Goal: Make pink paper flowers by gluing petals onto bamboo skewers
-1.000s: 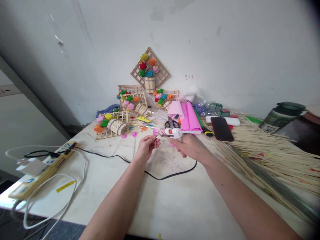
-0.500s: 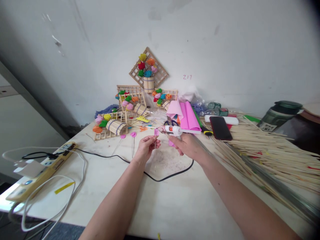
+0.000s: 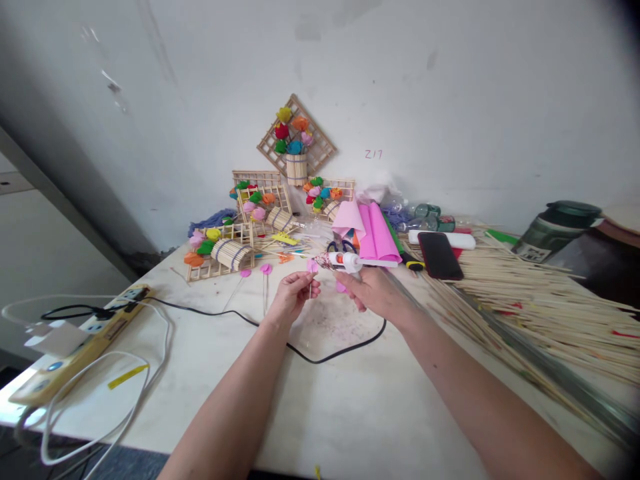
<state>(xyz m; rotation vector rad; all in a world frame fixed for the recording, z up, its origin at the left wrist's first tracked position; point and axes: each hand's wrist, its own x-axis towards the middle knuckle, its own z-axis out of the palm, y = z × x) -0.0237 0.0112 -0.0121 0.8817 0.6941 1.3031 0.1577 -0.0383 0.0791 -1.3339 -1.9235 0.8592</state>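
Head feed: my left hand [image 3: 296, 293] pinches a thin stem [image 3: 311, 291] between thumb and fingers, near upright, with a pink piece [image 3: 312, 265] at its top, probably gripped low so that end is clear of the fingertips. My right hand [image 3: 373, 291] wraps the glue gun [image 3: 353, 262], roughly level, nozzle pointing left just beside the pink piece, likely for close aim; can't tell if they touch. Black cord [image 3: 320, 362] loops slack over the table [image 3: 360, 413] below both hands to the power strip [image 3: 85, 340]; could snag a wrist. Pink-topped stems [image 3: 266, 269] lie left of the left hand, presumably set apart. Scissors [image 3: 342, 247] and pink paper [image 3: 377, 233] crowd behind the gun. Phone [image 3: 440, 256] and loose sticks [image 3: 540, 300] take up the right; flowered lattice panels [image 3: 323, 143] fill the back.
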